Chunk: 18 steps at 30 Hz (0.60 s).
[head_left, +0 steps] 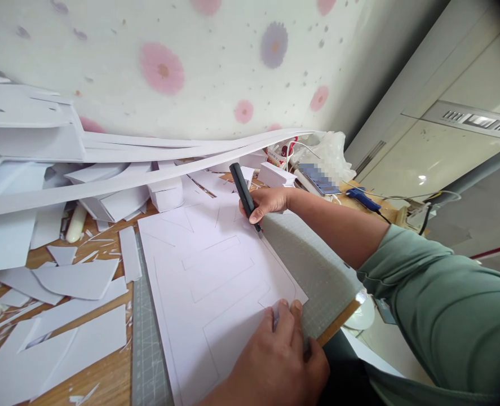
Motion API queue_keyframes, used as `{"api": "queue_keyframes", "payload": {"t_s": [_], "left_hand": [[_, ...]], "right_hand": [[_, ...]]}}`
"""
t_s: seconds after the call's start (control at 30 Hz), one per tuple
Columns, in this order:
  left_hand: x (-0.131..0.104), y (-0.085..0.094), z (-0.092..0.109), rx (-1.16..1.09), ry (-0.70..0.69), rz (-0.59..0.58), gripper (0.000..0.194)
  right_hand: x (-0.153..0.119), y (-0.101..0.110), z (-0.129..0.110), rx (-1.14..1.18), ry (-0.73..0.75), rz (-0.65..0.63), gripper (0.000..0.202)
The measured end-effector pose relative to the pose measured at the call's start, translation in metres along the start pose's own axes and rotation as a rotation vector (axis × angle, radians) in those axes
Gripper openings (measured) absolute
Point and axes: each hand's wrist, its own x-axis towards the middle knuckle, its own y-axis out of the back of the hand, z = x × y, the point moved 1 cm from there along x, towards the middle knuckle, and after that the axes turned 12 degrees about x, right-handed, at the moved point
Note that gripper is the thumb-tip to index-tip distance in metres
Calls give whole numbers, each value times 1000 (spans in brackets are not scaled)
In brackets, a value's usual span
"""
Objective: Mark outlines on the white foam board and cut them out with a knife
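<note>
On the cutting mat [317, 270], two hands work on a white sheet [207, 282]
The right hand [266, 204] has its fingers closed around a black knife [243, 192], tip on the sheet; the left hand [279, 355] presses the sheet's near edge, fingers together

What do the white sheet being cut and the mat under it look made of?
White sheet: looks like matte foam board or stiff card, with crisp cut lines and rigid offcuts nearby. Mat: grey, dull, faintly gridded, probably a rubbery cutting mat.
</note>
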Motion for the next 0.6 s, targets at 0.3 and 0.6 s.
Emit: {"api": "queue_keyframes", "payload": {"t_s": [0.3,0.6], "left_hand": [[0,-5,4,44,46,53,13],[-4,-13,7,60,81,148,10]], "right_hand": [[7,5,-6,-2,-28,10,38],[13,9,-13,-25,-24,45,41]]}}
